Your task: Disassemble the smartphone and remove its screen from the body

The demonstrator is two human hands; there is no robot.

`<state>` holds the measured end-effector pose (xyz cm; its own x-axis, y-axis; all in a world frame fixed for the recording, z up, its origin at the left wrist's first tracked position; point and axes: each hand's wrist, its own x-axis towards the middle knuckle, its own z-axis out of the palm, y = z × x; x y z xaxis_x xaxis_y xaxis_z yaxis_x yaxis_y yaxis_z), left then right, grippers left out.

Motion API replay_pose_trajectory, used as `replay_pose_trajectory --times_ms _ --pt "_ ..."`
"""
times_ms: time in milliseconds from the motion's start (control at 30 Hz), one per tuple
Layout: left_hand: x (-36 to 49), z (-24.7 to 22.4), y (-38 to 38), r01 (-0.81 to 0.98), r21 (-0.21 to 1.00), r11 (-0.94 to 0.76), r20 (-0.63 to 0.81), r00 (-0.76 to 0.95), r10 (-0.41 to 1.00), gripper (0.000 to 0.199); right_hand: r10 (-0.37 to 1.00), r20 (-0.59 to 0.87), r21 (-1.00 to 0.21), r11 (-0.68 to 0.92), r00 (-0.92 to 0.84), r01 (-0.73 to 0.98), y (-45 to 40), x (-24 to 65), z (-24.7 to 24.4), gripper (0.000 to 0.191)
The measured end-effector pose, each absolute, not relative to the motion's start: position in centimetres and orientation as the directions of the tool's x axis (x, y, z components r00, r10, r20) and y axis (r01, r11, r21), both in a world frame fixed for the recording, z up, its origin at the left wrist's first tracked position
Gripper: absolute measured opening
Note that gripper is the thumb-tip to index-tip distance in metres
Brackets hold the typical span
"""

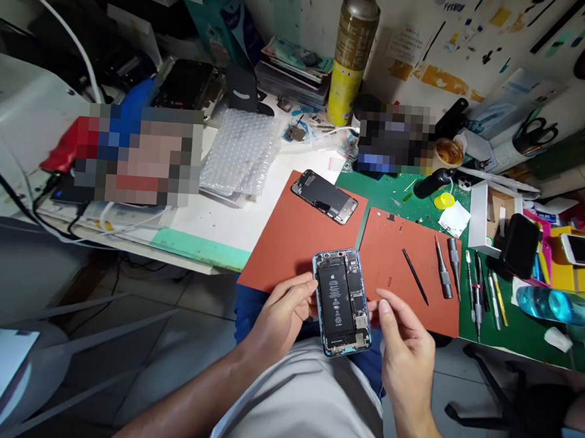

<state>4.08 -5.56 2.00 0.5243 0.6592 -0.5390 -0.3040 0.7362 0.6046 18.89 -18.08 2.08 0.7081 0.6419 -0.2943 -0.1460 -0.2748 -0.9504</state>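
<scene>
An opened smartphone (335, 302) with a blue frame is tilted above my lap, its black battery, circuit board and other inner parts facing up. My left hand (288, 312) grips it by the left edge, thumb on the rim and fingers behind. At the phone's right edge is my right hand (406, 344), thumb and forefinger brought together in a pinch. Anything between those fingertips is too small to make out. Beyond the phone, a detached phone screen (324, 196) lies with its inner side up on the left brown mat (290, 245).
A black spudger (415, 276) and two grey screwdrivers (442, 268) lie on the right brown mat (383, 245). Tweezers (473, 295) and other slim tools are farther right. Bubble wrap (240, 152) and a yellow spray can (352, 56) stand toward the back.
</scene>
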Motion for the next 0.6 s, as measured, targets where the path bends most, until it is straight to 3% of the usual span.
replay_pose_trajectory --times_ms 100,200,467,600 --pt "4.3 2.1 -5.4 -0.296 0.597 0.745 -0.559 0.512 0.652 0.029 0.565 -0.240 -0.959 -0.263 0.790 -0.103 -18.2 19.4 1.9 0.032" --pt "4.4 2.1 -5.3 -0.294 0.593 0.749 -0.561 0.517 0.647 0.027 0.574 -0.276 -0.945 -0.308 0.771 -0.109 -18.6 19.6 1.8 0.031" --pt "4.4 1.5 -5.2 -0.306 0.587 0.750 -0.497 0.594 0.632 0.026 0.782 -0.238 -0.963 -0.267 0.577 -0.035 -18.9 19.0 2.2 0.026" --pt "4.4 1.4 -5.2 -0.314 0.592 0.743 -0.469 0.615 0.634 0.024 0.792 -0.256 -0.957 -0.291 0.554 -0.026 -18.9 18.6 2.3 0.023"
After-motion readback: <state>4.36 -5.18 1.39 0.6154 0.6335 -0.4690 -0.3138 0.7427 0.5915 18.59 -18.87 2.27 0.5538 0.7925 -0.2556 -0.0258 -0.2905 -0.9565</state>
